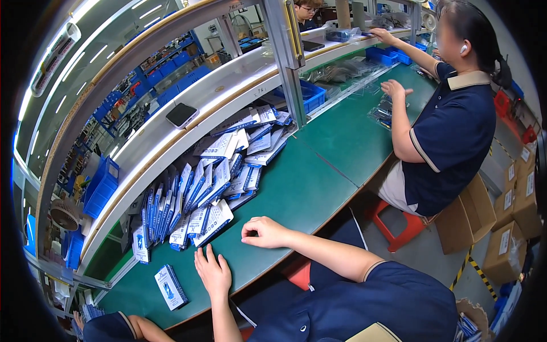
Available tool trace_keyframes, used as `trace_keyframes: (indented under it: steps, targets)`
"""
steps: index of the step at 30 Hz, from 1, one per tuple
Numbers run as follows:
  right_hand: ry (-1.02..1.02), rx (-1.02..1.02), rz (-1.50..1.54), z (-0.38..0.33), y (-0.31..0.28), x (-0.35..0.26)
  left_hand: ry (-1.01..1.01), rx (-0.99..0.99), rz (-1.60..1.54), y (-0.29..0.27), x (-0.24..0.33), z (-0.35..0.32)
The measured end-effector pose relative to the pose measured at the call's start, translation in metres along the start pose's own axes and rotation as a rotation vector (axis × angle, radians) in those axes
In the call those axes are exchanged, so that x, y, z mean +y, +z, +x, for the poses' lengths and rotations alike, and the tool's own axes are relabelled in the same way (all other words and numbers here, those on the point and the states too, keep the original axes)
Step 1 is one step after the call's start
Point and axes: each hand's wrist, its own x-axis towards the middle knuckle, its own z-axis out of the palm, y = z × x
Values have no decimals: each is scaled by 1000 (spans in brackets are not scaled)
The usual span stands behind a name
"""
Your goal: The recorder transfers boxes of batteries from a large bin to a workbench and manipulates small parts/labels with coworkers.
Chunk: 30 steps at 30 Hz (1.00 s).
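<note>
My left hand (214, 275) rests over the green tabletop (319, 165) with its fingers stretched out, holding nothing. Its fingertips are close to the near edge of a heap of flat white-and-blue cardboard boxes (212, 221). To the right, my right hand (266, 233) is loosely curled in above the table, and nothing shows in its fingers. Left of my left hand, a single white-and-blue box (170, 287) lies apart from the heap, printed face up. Many boxes in the heap lean on each other or overlap.
A shelf (142, 151) runs behind the heap, with a phone (182, 115) and a blue bin (101, 186) on it. At right a person (450, 119) works over small bagged items (382, 111). Another person's arm (147, 329) reaches in at lower left. Cartons (507, 251) stand on the floor.
</note>
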Motion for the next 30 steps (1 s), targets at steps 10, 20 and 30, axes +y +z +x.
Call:
trace_keyframes:
  steps: [10,20,30]
  targets:
    - [-83,-62,-177,-6,0,-8,-27,183,-177,1,8,13]
    - [9,7,-169,-4,6,-16,303,40,-644,17,52,44]
    - [283,-431,927,-2,6,-19,511,-1317,-1685,34,75,51]
